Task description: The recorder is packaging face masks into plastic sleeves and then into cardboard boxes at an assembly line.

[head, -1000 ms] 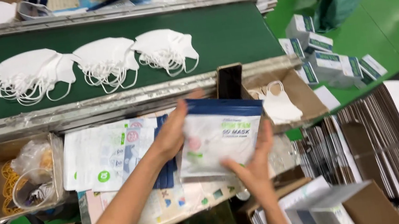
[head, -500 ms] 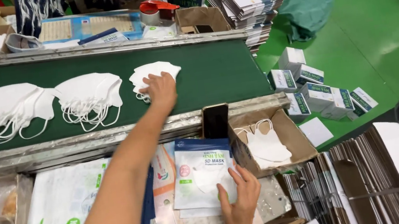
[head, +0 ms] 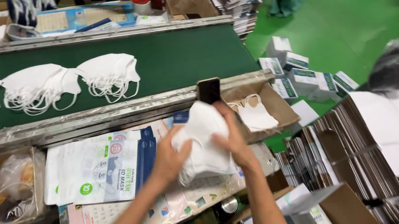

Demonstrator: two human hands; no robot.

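Factory floor painted green, dark green conveyor belt across the top, cluttered packing bench below its metal edge. Half a second ago: left arm stretched out to the belt's right-hand bundle, right hand pressing a printed pouch flat on the bench. Now both back at the bench's middle, closed around a white stack of masks — left hand cupping its left side, right hand clamped on its right. Only three mask bundles left on the belt, toward its left end; right-hand stretch bare. So one bundle lifted off the belt and brought over the pouches. Pile of printed pouches just left of the stack, on the bench's left half. Dark phone upright on the bench's far edge, open brown carton with loose masks at the right corner. Apparently squaring up the stack for bagging.
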